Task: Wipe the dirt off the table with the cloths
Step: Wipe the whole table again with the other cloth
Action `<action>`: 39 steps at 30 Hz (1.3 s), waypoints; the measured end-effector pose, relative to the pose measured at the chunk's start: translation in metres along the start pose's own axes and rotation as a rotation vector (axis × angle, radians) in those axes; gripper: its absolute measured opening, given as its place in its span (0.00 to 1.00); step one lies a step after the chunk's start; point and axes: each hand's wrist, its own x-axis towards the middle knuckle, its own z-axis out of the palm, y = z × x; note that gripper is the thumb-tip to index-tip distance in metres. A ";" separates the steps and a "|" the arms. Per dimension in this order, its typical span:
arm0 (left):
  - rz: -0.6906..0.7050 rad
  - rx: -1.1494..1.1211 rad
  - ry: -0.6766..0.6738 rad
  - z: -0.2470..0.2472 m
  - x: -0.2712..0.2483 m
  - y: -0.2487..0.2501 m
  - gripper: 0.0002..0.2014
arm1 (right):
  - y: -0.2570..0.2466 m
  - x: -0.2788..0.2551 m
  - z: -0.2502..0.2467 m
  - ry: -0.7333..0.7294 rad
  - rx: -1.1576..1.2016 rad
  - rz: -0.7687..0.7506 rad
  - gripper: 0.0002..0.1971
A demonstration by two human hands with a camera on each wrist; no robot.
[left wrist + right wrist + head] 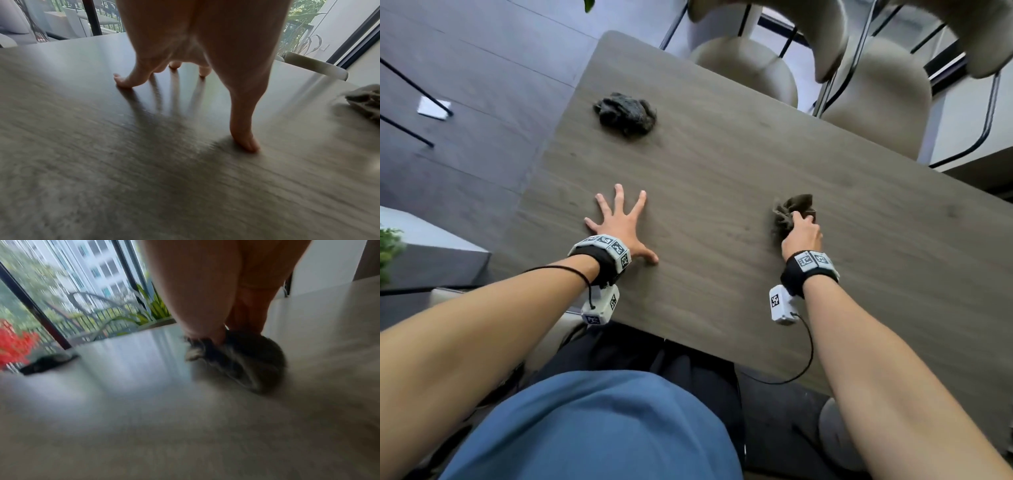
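A person's left hand is pressing flat, fingers splayed wide, on the wooden table while the right hand is gripping a bunched brown cloth. Farther off, a crumpled dark cloth is lying near the left edge, with beige chairs lining the far side.

right hand grips brown cloth; left hand flat on table.
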 end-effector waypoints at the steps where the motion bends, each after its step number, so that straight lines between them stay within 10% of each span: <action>1: 0.002 -0.001 0.001 0.000 0.000 0.001 0.76 | -0.002 -0.003 0.007 0.021 -0.008 -0.013 0.22; 7: -0.004 -0.003 0.005 0.000 0.002 0.002 0.77 | -0.052 -0.101 0.062 0.059 0.002 -0.299 0.31; 15: -0.003 0.005 0.003 -0.002 0.001 0.003 0.75 | -0.085 -0.173 0.075 -0.295 -0.046 -0.816 0.29; 22: -0.005 0.013 -0.012 -0.004 0.000 0.003 0.77 | -0.036 -0.018 -0.007 0.036 0.132 -0.249 0.27; 25: -0.010 0.012 -0.004 -0.002 0.000 0.001 0.76 | -0.008 0.022 -0.006 -0.040 -0.009 -0.019 0.31; 32: -0.014 0.004 -0.006 -0.005 -0.001 0.002 0.76 | -0.035 -0.074 0.054 0.085 -0.056 -0.240 0.28; 39: -0.019 0.025 0.002 -0.006 -0.002 0.004 0.75 | -0.076 -0.209 0.104 -0.135 0.159 -0.625 0.29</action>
